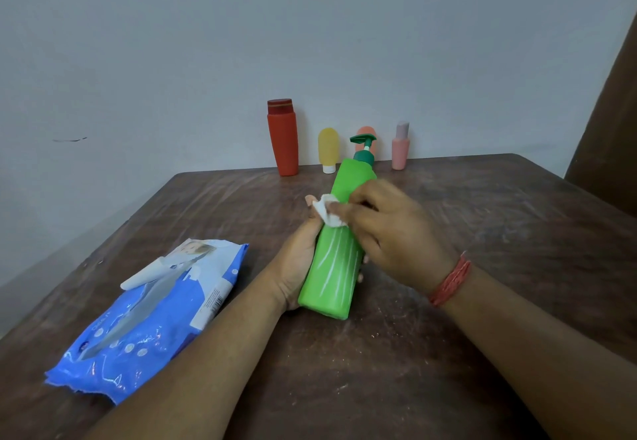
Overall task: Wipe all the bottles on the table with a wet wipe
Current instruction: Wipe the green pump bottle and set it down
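A green pump bottle (332, 267) is tilted above the middle of the table, its dark green pump pointing away from me. My left hand (296, 260) grips its lower body from the left. My right hand (389, 232) presses a crumpled white wet wipe (327, 213) against the bottle's upper body. Along the far edge by the wall stand a red bottle (282, 138), a small yellow bottle (328, 150), an orange bottle (365, 132) partly hidden behind the pump, and a pink bottle (401, 146).
A blue pack of wet wipes (148, 322) lies on the dark wooden table (499, 267) at the near left, its flap lifted. A brown chair back (610, 122) stands at the far right. The wall runs close behind the row of bottles.
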`<control>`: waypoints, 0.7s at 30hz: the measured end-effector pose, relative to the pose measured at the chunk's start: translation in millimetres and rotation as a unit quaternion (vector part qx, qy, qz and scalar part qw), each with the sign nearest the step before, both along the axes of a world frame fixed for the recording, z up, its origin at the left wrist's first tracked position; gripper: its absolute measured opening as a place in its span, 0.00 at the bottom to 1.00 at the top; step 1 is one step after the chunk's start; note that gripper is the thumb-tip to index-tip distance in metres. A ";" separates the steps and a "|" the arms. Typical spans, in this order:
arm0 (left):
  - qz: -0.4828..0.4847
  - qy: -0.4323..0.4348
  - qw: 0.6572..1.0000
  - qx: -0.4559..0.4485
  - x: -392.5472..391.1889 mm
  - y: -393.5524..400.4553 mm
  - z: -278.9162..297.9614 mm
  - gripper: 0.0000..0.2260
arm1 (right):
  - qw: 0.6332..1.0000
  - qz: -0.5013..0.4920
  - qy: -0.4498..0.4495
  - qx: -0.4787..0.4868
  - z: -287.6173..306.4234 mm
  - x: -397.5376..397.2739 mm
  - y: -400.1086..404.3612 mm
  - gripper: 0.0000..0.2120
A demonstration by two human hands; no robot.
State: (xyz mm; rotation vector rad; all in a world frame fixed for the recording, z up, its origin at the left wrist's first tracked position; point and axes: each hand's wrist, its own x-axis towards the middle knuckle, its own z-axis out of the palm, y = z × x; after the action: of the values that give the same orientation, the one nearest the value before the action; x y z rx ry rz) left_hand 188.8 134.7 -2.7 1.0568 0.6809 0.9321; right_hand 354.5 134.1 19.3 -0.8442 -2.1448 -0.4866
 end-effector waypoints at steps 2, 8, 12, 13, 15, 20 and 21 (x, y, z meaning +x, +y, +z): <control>-0.008 0.011 1.000 0.001 -0.1 2.1 -1.3 0.36 | 0.997 -0.058 0.057 0.002 4.8 2.3 9.3 0.13; -0.001 0.004 1.000 -0.005 1.2 1.7 -1.1 0.34 | 0.999 -0.002 -0.023 -0.026 0.6 3.1 0.6 0.16; 0.002 0.021 1.000 0.003 1.0 1.5 -0.1 0.38 | 0.996 -0.056 0.059 -0.044 6.5 5.1 10.2 0.14; 0.010 0.029 0.999 0.008 1.2 1.0 -0.1 0.35 | 0.998 -0.012 0.035 -0.054 5.0 5.1 7.8 0.12; 0.030 0.039 0.999 0.015 1.7 0.0 1.4 0.28 | 0.996 0.056 -0.010 -0.071 0.7 3.9 1.5 0.10; 0.017 0.026 0.999 -0.010 1.6 3.0 -0.3 0.40 | 0.994 -0.023 0.073 -0.073 2.2 7.6 12.6 0.14; 0.013 0.025 0.999 -0.014 0.6 4.5 -2.2 0.41 | 0.996 -0.001 0.058 -0.070 1.9 8.3 10.8 0.12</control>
State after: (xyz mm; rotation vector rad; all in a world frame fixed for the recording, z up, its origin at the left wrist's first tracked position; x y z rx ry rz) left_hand 189.3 139.2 -4.9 1.0520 0.7493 0.9192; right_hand 362.8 144.9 21.2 -0.9296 -2.0889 -0.2830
